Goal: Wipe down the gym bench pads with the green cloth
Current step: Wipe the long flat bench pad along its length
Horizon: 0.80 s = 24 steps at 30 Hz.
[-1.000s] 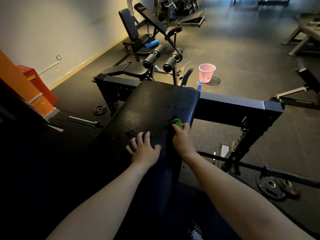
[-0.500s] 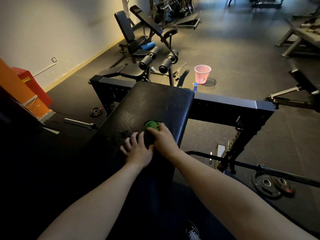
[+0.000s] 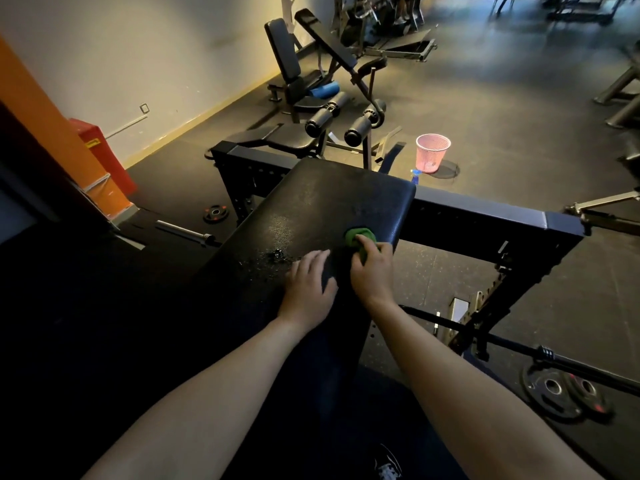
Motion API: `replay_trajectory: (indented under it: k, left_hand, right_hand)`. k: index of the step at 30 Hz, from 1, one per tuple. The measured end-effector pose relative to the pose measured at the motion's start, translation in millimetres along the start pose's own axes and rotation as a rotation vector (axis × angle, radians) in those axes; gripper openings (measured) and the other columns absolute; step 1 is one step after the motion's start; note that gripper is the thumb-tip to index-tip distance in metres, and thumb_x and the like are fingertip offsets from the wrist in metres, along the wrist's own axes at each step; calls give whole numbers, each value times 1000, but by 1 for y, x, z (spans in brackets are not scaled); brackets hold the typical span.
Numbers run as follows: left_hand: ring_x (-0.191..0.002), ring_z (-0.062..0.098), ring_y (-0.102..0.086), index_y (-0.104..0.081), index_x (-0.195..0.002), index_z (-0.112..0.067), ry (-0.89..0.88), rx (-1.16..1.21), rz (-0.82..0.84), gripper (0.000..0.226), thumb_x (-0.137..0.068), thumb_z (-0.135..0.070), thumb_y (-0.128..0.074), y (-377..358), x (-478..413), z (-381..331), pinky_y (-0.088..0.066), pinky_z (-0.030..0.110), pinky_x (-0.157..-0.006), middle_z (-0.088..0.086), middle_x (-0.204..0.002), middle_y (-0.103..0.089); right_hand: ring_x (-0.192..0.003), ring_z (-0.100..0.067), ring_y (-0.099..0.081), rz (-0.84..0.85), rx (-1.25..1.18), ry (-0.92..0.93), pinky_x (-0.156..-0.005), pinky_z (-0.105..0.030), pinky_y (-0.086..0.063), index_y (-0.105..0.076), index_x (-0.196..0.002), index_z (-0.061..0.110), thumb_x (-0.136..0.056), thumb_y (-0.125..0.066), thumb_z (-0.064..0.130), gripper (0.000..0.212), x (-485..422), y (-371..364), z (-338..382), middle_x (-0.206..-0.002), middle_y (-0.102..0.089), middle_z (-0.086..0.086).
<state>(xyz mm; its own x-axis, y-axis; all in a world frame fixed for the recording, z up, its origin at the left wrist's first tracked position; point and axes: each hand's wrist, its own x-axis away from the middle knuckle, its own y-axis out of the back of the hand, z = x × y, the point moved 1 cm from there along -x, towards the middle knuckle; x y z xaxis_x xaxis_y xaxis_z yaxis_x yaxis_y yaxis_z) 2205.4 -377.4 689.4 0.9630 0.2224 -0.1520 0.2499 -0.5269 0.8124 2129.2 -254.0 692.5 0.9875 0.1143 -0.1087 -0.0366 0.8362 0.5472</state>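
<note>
**Green rag at work near the pad's right edge**

Bunched small, the green cloth (image 3: pixel 360 239) sits under the curled fingers of the right hand (image 3: pixel 372 271), which grips it and presses it onto the black bench pad (image 3: pixel 332 199) close to the right edge. The left hand (image 3: pixel 308 282) lies flat just beside it, fingers straight and holding nothing; I'd say it is there to brace the lean. Wet droplets (image 3: pixel 277 254) glisten by its fingertips, so that patch looks unwiped. A blue spray bottle (image 3: pixel 415 175) stands on the floor past the far corner, probably parked within reach.
</note>
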Motion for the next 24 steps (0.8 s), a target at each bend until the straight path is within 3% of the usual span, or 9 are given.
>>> replay_trajectory:
  k: [2,4,7,10,13,17,21,24]
  left_hand:
    - [-146,18,-29,-39,-151,-14,-66,234,-14,54,-99,-16,-51,1,-1,-12,-25,40,-122,6,-158,-34]
    - [-150,21,-21,-33,-155,-16,2,320,-63,57,-100,-14,-49,5,-5,-15,-18,36,-124,8,-164,-24]
    - [-146,35,-18,-24,-158,-23,155,194,-86,70,-97,-17,-57,14,-11,2,-20,41,-118,10,-167,-8]
    - [-137,36,-30,-37,-152,-25,251,116,-108,64,-94,-10,-60,34,-18,32,-31,39,-112,9,-157,-27]
    - [-120,33,-45,-62,-129,-24,280,64,-214,51,-88,5,-52,56,-33,60,-33,28,-98,8,-134,-50]
    - [-124,35,-40,-65,-122,-15,342,23,-422,49,-85,11,-47,89,-65,98,-32,31,-102,11,-136,-49]
    - [-144,37,-29,-51,-141,-16,484,0,-159,42,-100,-10,-50,91,-82,144,-26,41,-119,13,-160,-28]
    - [-136,34,-37,-51,-140,-16,439,-85,-135,38,-102,-18,-49,71,-80,140,-31,40,-113,9,-150,-43]
  right_hand:
    - [-114,-12,-50,102,-150,-27,-102,-24,-36,-55,-139,18,-102,-49,29,39,-5,-12,16,-129,-52,-5]
    - [-117,-19,-58,257,-256,3,-106,-40,-43,-64,-129,19,-100,-42,35,40,-8,-24,25,-125,-64,-5]
    - [-113,-19,-62,444,-347,66,-102,-48,-46,-71,-116,21,-98,-40,35,39,-8,-39,36,-116,-70,0]
    - [-109,-13,-63,533,-292,85,-101,-42,-47,-72,-116,22,-100,-44,31,33,-14,-53,52,-114,-72,3]
    - [-105,-21,-63,412,26,261,-92,-44,-51,-69,-120,19,-94,-51,17,32,-25,-74,62,-114,-71,-4]
    - [-128,-29,-46,261,378,278,-105,-45,-41,-55,-139,15,-92,-49,12,47,-43,-82,47,-140,-55,-8]
    - [-134,-26,-43,224,474,347,-108,-41,-36,-56,-140,10,-96,-48,15,44,-43,-85,28,-144,-53,-9]
    - [-134,-25,-42,197,509,352,-107,-40,-36,-55,-140,11,-97,-47,19,44,-44,-90,29,-142,-53,-8]
